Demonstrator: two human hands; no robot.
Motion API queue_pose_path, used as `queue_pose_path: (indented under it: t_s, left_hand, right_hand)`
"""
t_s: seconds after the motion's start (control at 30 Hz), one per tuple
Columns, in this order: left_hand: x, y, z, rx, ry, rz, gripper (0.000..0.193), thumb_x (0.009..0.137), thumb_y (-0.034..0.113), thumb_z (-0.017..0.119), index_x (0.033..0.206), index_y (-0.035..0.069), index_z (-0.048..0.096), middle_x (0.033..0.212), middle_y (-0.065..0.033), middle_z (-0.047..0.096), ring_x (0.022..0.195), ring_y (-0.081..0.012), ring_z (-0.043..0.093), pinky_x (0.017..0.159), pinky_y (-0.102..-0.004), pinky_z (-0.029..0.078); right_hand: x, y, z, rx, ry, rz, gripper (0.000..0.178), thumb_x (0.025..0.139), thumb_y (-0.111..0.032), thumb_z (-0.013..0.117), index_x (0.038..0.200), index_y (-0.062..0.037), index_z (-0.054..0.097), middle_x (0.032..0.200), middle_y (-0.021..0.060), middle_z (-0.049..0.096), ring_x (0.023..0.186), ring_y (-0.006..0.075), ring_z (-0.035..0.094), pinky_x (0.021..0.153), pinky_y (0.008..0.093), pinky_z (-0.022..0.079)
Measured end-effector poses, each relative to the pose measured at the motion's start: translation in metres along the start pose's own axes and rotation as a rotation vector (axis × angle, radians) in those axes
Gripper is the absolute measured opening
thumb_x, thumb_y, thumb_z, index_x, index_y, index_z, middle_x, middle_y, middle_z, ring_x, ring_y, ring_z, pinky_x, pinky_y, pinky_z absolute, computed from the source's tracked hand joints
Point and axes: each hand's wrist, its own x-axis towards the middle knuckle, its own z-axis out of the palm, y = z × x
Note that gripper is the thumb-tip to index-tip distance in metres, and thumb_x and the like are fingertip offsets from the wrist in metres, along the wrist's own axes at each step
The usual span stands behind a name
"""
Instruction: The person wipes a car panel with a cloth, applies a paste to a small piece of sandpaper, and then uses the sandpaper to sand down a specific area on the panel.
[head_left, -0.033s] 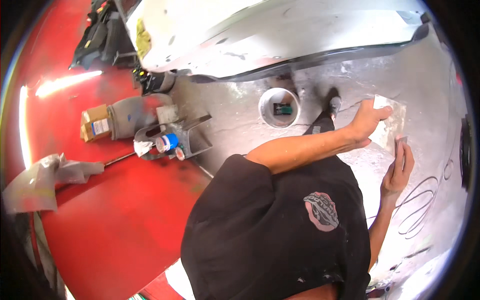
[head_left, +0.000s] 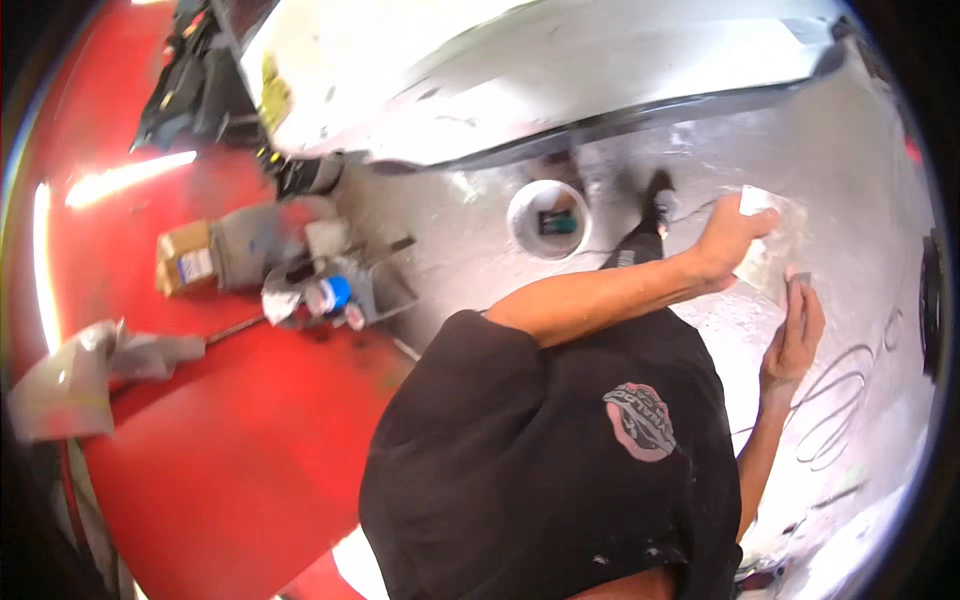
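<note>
My left hand [head_left: 728, 243] grips a thin, pale, rectangular plate [head_left: 780, 238] by its near-left edge, thumb on top of its smeared surface. At the plate's lower corner, my right hand [head_left: 797, 335] pinches a small, flat, greyish piece [head_left: 797, 277] that looks like a spreader. Its edge meets or nearly meets the plate; contact is hard to make out. Both hands are held out to the right, over the grey floor.
A white car body panel [head_left: 420, 80] spans the top. Below it stands a white bucket [head_left: 514, 222] with a dark green item inside. Left lie a cardboard box [head_left: 186, 258], a blue-lidded can [head_left: 334, 293] and plastic sheeting [head_left: 65, 390] by red panels. A coiled hose [head_left: 835, 420] lies right.
The view has shifted slightly, so the bucket and the car panel sit a little differently. Both hands keep nearly the same pose and hold on the plate and the small flat piece.
</note>
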Motion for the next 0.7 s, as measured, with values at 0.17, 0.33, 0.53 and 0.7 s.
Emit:
queue_pose_path:
  t_s: [0.17,0.33,0.53,0.7]
  left_hand:
    - [0.055,0.043,0.05,0.099,-0.218,0.155,0.025,0.101,0.022,0.063,0.108,-0.002,0.069,0.093,-0.0026,0.071,0.078,-0.0092,0.064,0.069,-0.0287,0.053]
    - [0.089,0.063,0.103,0.536,-0.264,0.144,0.039,0.11,0.031,0.049,0.09,0.001,0.062,0.075,0.0037,0.057,0.069,-0.0048,0.049,0.058,-0.0269,0.043]
    - [0.142,0.056,0.111,0.517,-0.088,0.204,0.036,0.109,0.034,0.054,0.092,0.003,0.063,0.073,0.0075,0.048,0.068,-0.0031,0.042,0.058,-0.0243,0.036]
    - [0.189,0.063,0.124,0.473,0.044,0.4,0.033,0.109,0.03,0.053,0.103,0.0,0.067,0.083,0.0071,0.057,0.075,-0.0039,0.044,0.065,-0.0229,0.038]
  right_hand:
    - [0.055,0.04,-0.024,-0.091,-0.029,0.139,0.061,0.077,0.019,0.046,0.132,-0.0001,0.065,0.133,0.018,0.059,0.126,0.0357,0.056,0.109,0.0437,0.044]
    - [0.125,0.04,-0.045,-0.166,0.131,0.031,0.05,0.076,0.01,0.059,0.123,-0.0024,0.07,0.122,0.0172,0.063,0.116,0.0373,0.06,0.1,0.0455,0.049]
    - [0.134,0.071,-0.019,-0.091,0.068,0.069,0.051,0.071,0.008,0.061,0.12,-0.0048,0.072,0.117,0.0175,0.063,0.113,0.0388,0.06,0.098,0.0478,0.05]
    - [0.154,0.127,-0.027,0.045,0.005,0.063,0.049,0.073,0.005,0.064,0.12,-0.0049,0.072,0.121,0.0178,0.063,0.113,0.0395,0.06,0.096,0.0463,0.051]
